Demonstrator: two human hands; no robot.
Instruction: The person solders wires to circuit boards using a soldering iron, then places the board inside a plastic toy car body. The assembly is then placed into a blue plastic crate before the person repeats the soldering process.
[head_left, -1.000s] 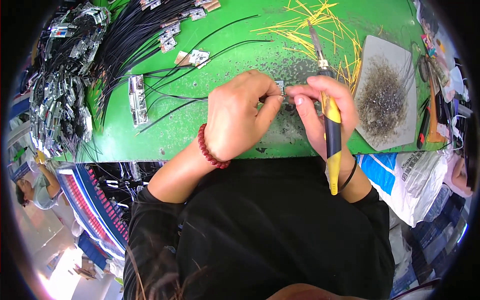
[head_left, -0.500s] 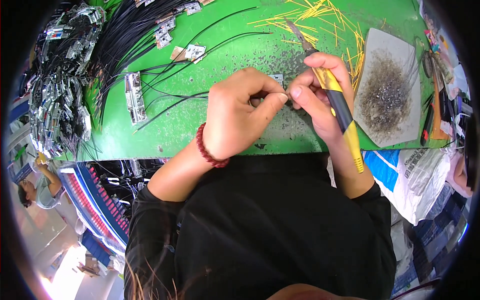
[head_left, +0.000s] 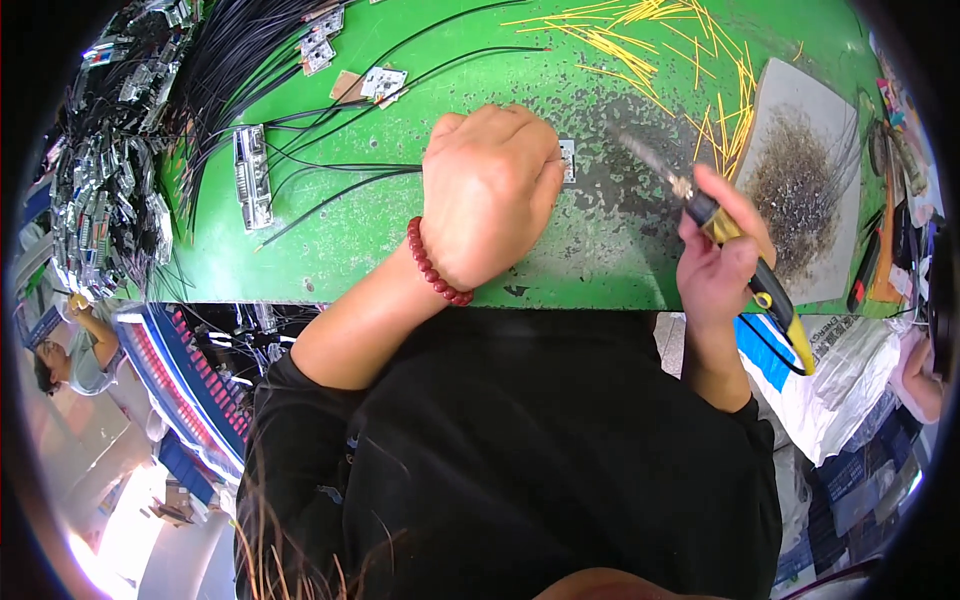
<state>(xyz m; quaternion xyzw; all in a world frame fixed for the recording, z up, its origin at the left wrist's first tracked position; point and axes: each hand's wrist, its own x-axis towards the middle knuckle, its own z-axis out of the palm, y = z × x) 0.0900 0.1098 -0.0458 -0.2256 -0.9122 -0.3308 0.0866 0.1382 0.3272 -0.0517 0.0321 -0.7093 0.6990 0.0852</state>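
My right hand (head_left: pixel 722 255) is wrapped round a soldering iron (head_left: pixel 745 250) with a yellow-and-black handle. Its blurred metal tip points up and left, above the worn patch of the table. My left hand (head_left: pixel 490 190), back upward, rests on the green table with its fingers curled under. Black cables (head_left: pixel 365 172) run in from the left and disappear beneath it. A small white circuit board (head_left: pixel 567 161) peeks out past its knuckles on the right. What the left fingers hold is hidden.
Thin yellow sticks (head_left: pixel 625 55) lie scattered at the back. A grey, soot-stained board (head_left: pixel 765 110) lies at right, with hand tools (head_left: pixel 880 230) beyond. At left are bundled black cables (head_left: pixel 240 60), a metal-cased part (head_left: pixel 253 180) and a heap of metal-cased connectors (head_left: pixel 110 210).
My right hand has moved away to the right with the soldering iron, its fingers parting from my left hand's. My left hand has turned over, back upward, with its fingers curled under.
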